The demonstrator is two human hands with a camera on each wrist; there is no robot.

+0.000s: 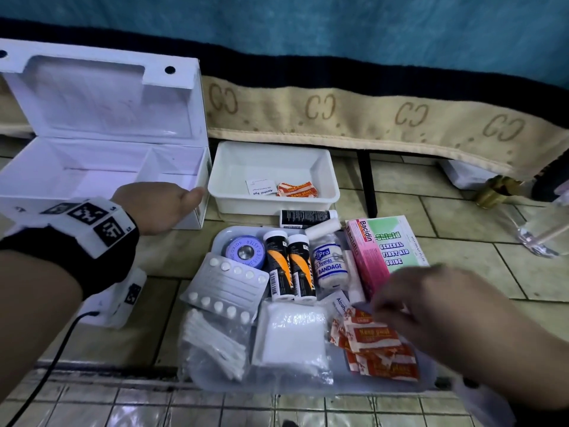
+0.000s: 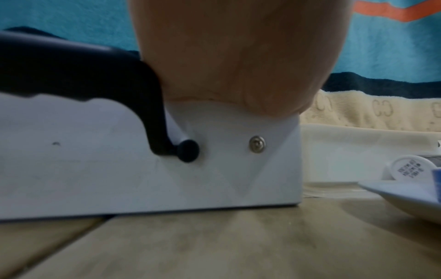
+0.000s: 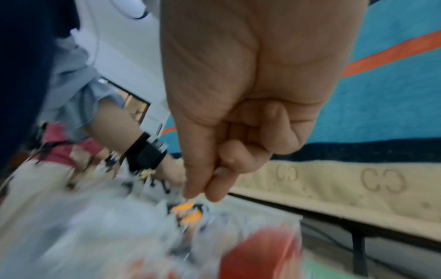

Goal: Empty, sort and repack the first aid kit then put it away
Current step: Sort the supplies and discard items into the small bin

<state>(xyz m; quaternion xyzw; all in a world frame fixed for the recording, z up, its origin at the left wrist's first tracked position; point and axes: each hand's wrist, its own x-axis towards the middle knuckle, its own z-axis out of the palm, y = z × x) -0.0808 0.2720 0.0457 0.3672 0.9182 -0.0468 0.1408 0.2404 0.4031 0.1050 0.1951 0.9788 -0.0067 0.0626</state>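
The white first aid box [image 1: 101, 167] stands open and empty at the left, its lid up. My left hand [image 1: 172, 204] grips its front right rim; the left wrist view shows my palm [image 2: 233, 56] on the box wall [image 2: 95, 169]. A grey tray [image 1: 308, 386] holds plasters [image 1: 378, 346], gauze [image 1: 291, 334], swabs [image 1: 212, 343], pill blisters [image 1: 228, 285], two orange tubes [image 1: 289, 266], a bandage [image 1: 329, 263] and a tape roll [image 1: 244, 252]. My right hand [image 1: 377, 305], blurred, hovers over the plasters. Its fingertips [image 3: 190, 194] are pinched together with nothing visible between them.
A white tub [image 1: 332, 186] behind the tray holds an alcohol pad [image 1: 260, 186] and a plaster [image 1: 297, 189]. A pink Bacidin box [image 1: 366, 257] and a first aid guide [image 1: 397, 245] lie right of the tray. A bed leg [image 1: 368, 183] and a glass [image 1: 538, 235] stand beyond.
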